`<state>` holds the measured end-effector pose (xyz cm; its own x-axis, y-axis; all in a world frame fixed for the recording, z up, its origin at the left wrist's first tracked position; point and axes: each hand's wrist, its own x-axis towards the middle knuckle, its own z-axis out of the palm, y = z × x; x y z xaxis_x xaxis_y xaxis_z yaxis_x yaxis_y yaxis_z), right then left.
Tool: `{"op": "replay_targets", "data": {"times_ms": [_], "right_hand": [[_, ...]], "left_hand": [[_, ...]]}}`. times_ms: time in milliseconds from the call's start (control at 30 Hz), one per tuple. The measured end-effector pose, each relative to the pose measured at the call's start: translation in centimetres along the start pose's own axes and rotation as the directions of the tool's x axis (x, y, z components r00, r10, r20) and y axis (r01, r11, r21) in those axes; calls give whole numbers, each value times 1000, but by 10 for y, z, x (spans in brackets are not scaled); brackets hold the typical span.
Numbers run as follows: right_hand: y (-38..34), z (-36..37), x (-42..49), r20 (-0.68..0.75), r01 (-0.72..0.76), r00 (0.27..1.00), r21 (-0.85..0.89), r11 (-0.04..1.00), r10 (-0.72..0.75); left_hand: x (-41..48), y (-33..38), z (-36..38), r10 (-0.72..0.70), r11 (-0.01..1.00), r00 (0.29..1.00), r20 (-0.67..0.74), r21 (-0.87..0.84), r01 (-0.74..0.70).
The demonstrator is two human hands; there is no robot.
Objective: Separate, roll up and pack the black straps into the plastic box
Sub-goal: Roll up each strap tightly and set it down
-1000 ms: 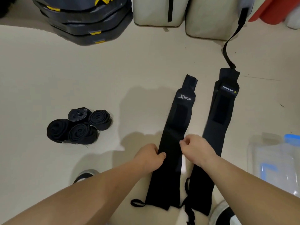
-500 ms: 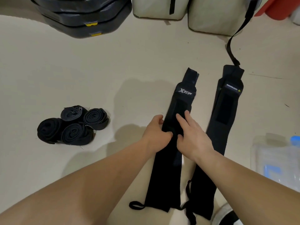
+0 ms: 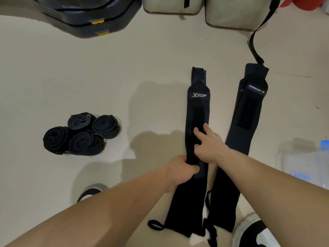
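Head view, looking down at the floor (image 3: pixel 142 72). Item in hand: the XTEP strap (image 3: pixel 198 107), black, laid out flat and full length, running from 6 o'clock up toward 1 o'clock, logo end farthest from the person. The left hand (image 3: pixel 179 171) grips its left edge about midway along, fingers curled round the fabric. The right hand (image 3: pixel 211 146) lies on top of the same strap just beyond the left, two fingers stretched flat and pressing on the dark patch; whether its thumb pinches the edge cannot be told.

Just beside it at 3 o'clock lies a second flat strap (image 3: pixel 248 111), also unrolled, parallel and apart along most of its length; at the near ends their thin loops lie close together and may overlap.

Completed work: four rolled straps (image 3: pixel 80 134) sit bunched together and touching at 9 o'clock, well apart from the flat pair.

The clear plastic box (image 3: pixel 302 163), with blue fittings, stands at 4 o'clock near the second strap; no strap shows inside it.

Assessment: separation looks done, rolling is about two-thirds done, with two straps left to roll, and packing is not yet started.

Surroundings: stacked dark cases (image 3: pixel 85 16) at 11 o'clock, beige bags (image 3: pixel 231 13) at 12 to 1 o'clock, one trailing a narrow webbing tail (image 3: pixel 252 41); shoes at 6 o'clock.
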<state>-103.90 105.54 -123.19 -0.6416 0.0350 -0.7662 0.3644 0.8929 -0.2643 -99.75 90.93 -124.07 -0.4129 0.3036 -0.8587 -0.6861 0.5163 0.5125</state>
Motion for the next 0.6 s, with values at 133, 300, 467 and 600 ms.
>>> {"op": "replay_targets", "data": {"times_ms": [133,300,467,600], "right_hand": [[4,6,-10,-91,52,995,200,978,-35],[-5,-3,-42,-84,-131,980,424,896,183],[-43,-52,-97,197,-278,959,780,560,202],[-75,-107,-149,50,-137,979,875,463,196]], "left_hand": [[-12,-19,14,-6,997,1000,-7,76,7],[-34,13,-4,87,996,982,-167,-9,-89],[-86,70,-26,198,952,951,-237,-183,-244],[-145,123,-35,274,928,934,-230,-192,-320]]}}
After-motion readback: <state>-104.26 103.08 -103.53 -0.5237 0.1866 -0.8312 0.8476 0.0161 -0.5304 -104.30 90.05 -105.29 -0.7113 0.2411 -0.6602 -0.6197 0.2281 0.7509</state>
